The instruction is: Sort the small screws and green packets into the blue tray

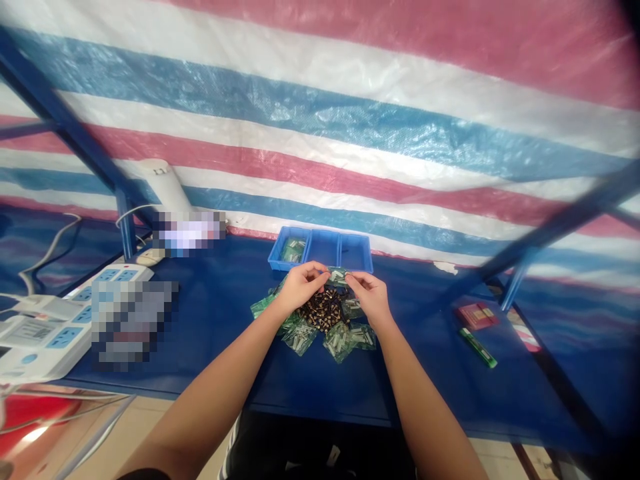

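My left hand (300, 287) and my right hand (371, 295) are raised together over the blue table (210, 333), both pinching a small clear packet (338, 275) with green contents between them. Just below the hands lies a heap of small dark and gold parts (325, 312). Several more small green-filled packets (345, 339) lie scattered around that heap. Behind the hands stands a blue divided tray (355, 253) with some packets in its left compartment.
White power strips (45, 330) and cables sit at the left, with a white device (167, 187) behind. A green stick-shaped item (478, 347) and a red box (475, 315) lie at the right. Blue frame bars (550, 230) and a striped tarp (350, 120) stand behind.
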A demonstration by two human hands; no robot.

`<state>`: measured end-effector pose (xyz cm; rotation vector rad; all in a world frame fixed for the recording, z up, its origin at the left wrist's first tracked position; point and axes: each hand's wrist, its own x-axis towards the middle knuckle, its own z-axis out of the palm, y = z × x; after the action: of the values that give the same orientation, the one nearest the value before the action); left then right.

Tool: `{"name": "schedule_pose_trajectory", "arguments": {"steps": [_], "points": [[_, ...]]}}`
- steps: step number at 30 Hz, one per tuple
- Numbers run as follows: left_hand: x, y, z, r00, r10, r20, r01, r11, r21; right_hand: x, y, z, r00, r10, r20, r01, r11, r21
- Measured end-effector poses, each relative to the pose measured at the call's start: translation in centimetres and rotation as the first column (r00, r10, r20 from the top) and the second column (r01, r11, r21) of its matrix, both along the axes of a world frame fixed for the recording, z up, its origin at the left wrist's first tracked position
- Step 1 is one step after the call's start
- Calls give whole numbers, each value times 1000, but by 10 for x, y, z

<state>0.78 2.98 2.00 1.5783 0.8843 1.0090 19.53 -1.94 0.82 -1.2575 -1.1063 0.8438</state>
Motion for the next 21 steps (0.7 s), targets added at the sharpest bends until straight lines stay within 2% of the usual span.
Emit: {"name": "schedule_pose_trajectory", "arguments": {"steps": [4, 7, 12, 16, 21], "points": [[0, -1, 2, 996, -44, 81, 48, 997, -58, -1, -1, 1, 999, 41, -29, -43, 998, -45], [-1, -2, 3, 991, -81, 106, 85, 996, -35, -2, -2, 4, 994, 80, -72, -83, 996, -37], [-1, -1, 2, 998, -7, 59, 3, 997, 83, 2, -6, 9, 983, 177, -50, -174, 983, 53], [0, -2, 1, 1000, 2, 15, -4, 988, 152, 4, -6, 10, 989, 151, 5, -151, 988, 32], [0, -7, 6, 998, -56, 14, 54, 991, 124, 2, -3, 4, 995, 81, 62, -84, 995, 47]]}}
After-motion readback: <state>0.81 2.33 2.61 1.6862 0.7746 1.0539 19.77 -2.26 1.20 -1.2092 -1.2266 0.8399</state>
